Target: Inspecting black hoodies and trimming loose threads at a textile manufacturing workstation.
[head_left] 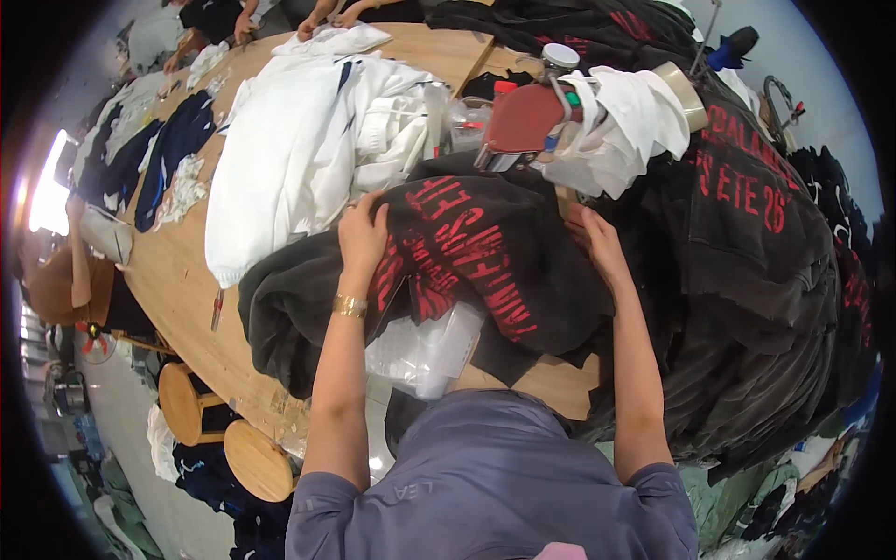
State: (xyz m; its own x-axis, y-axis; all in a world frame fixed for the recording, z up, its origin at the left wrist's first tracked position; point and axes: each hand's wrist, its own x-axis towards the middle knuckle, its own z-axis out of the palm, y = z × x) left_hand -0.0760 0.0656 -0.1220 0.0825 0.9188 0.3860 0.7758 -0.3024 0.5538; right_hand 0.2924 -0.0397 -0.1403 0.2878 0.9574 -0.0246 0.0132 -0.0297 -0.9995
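Observation:
A black garment with red lettering (pixel 467 252) is spread across the table in front of me, its left part bunched. My left hand (pixel 362 231), with a gold band at the wrist, grips the cloth at its upper left. On the right, my right hand (pixel 599 243) has its bent fingers on the dark cloth beside a small tan piece (pixel 566 200); the fold hides part of the fingertips. Just beyond lies a dark red padded board (pixel 528 119), with a white cloth roll (pixel 625 131) next to it. A clear plastic bag (pixel 425 350) pokes out below the garment.
White garments (pixel 289 159) are piled at the far left of the wooden table (pixel 177 257). More black garments (pixel 747 280) heap up at the right. Wooden stools (pixel 257 459) stand at the lower left. Other people's hands (pixel 245 28) work at the far edge.

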